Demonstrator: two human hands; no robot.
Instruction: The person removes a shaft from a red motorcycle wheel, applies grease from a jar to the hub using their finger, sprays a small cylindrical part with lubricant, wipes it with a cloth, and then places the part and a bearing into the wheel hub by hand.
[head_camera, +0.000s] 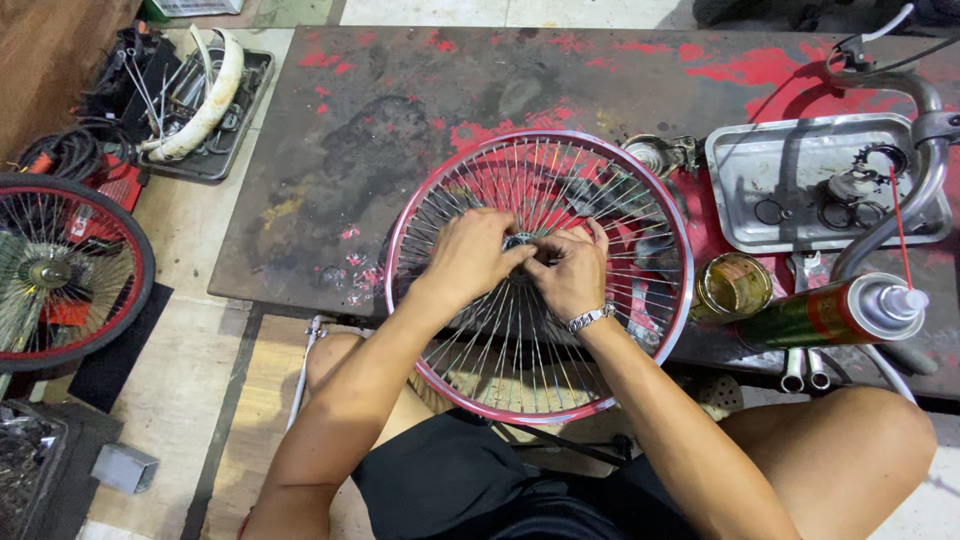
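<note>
Dark bench (400, 120) with red paint blotches — spoked wheel (660, 330), metal tray (740, 215), open tin (732, 285), spray can (835, 312), wrenches (805, 372)

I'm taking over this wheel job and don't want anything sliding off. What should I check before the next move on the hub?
1. Both hands on hub: left hand and right hand meet at the hub. Ok.
2. Wheel fully supported: its near part overhangs the bench edge. Not ok.
3. Spray can stable: lying on its side. Cannot tell.
4. Small parts contained: they sit in the tray. Ok.
5. Hub fitting tight: hidden by fingers. Cannot tell.
</note>
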